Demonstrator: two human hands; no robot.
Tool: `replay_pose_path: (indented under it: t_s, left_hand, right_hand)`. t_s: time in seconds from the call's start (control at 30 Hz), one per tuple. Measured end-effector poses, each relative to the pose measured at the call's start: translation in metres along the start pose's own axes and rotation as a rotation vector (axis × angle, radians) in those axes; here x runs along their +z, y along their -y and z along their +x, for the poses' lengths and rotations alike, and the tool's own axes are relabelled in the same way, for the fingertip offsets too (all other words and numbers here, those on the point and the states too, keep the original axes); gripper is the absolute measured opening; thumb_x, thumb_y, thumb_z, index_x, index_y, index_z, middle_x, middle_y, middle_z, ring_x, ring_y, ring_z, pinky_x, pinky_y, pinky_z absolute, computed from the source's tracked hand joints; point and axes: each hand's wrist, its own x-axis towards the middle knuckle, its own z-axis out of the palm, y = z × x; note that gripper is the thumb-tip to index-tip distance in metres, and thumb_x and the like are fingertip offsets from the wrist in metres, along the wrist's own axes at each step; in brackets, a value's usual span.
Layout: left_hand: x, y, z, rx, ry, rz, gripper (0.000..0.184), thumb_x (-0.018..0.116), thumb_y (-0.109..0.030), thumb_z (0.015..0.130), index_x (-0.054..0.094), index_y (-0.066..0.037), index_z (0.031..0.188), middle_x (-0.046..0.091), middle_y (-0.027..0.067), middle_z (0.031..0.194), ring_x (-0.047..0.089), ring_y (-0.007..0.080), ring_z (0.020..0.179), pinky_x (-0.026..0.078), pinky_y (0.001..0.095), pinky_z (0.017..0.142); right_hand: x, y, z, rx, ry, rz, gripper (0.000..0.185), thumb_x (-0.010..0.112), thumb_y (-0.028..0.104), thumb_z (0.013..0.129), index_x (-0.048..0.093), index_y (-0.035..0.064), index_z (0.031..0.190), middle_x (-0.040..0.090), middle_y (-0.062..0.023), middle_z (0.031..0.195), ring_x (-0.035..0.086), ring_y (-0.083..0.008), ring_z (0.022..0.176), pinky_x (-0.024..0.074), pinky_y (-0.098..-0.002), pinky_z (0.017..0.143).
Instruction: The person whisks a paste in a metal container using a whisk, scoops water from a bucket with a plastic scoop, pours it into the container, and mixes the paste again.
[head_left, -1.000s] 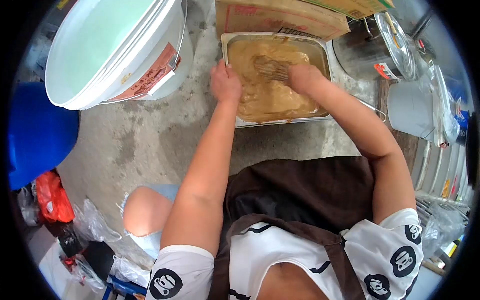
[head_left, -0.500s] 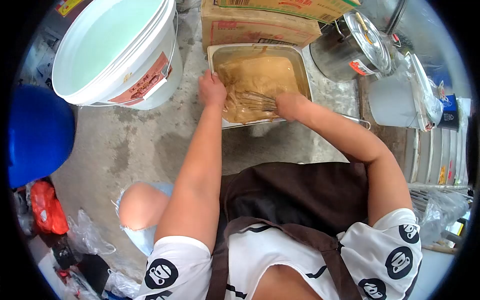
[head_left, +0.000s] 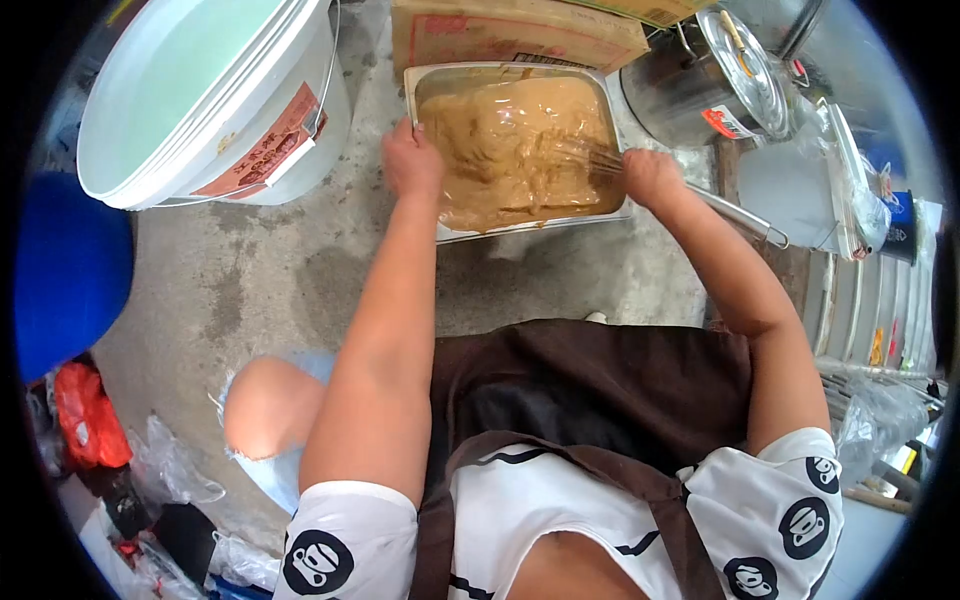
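Note:
A rectangular metal pan [head_left: 540, 226] on the concrete floor holds a thick, glossy brown paste [head_left: 500, 130]. My left hand [head_left: 412, 160] grips the pan's left rim, fingers closed over the edge. In my right hand [head_left: 652, 178], at the pan's right side, is a metal whisk [head_left: 735, 210]. Its wires reach into the paste and are partly covered by it, while the handle sticks out to the lower right past my wrist.
A white bucket [head_left: 270, 150] with pale greenish contents stands left, beside a blue barrel [head_left: 75, 270]. Cardboard boxes [head_left: 510, 40] sit behind the pan. A lidded steel pot [head_left: 670, 90] and a translucent white bucket [head_left: 785, 195] are at right. Plastic bags [head_left: 88, 415] lie lower left.
My right hand has moved the whisk right and slightly up, from the middle of the pan to its right side. The paste's surface looks different. My left hand stays on the rim.

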Motion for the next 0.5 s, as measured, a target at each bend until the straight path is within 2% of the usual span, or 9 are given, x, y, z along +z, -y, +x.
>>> replay_pose_path:
  t_s: [0.17, 0.3, 0.5]
  left_hand:
    - [0.007, 0.007, 0.004, 0.014, -0.017, -0.024, 0.022, 0.045, -0.022, 0.086, 0.056, -0.011, 0.102, 0.051, 0.0161, 0.090, 0.053, 0.0354, 0.082, 0.043, 0.0438, 0.069]
    - [0.000, 0.001, 0.004, 0.017, 0.035, -0.054, 0.023, 0.044, -0.020, 0.086, 0.055, -0.005, 0.100, 0.050, 0.0170, 0.089, 0.052, 0.0369, 0.081, 0.043, 0.0425, 0.069]
    - [0.001, 0.001, 0.006, 0.039, 0.052, -0.072, 0.025, 0.043, -0.019, 0.086, 0.054, 0.000, 0.098, 0.050, 0.0184, 0.088, 0.051, 0.0374, 0.084, 0.042, 0.0420, 0.071]
  right_hand:
    - [-0.011, 0.013, 0.038, 0.006, -0.024, 0.024, 0.021, 0.051, 0.017, 0.078, 0.064, 0.0060, 0.089, 0.064, -0.0140, 0.092, 0.063, -0.0254, 0.086, 0.0506, -0.0351, 0.073]
    - [-0.043, 0.041, 0.045, -0.085, 0.036, 0.091, 0.020, 0.053, 0.018, 0.076, 0.065, 0.0061, 0.087, 0.064, -0.0155, 0.090, 0.063, -0.0276, 0.084, 0.0505, -0.0366, 0.072]
    - [-0.054, 0.074, 0.050, -0.234, -0.048, 0.190, 0.020, 0.055, 0.018, 0.075, 0.065, 0.0047, 0.085, 0.063, -0.0176, 0.087, 0.062, -0.0318, 0.082, 0.0500, -0.0397, 0.070]
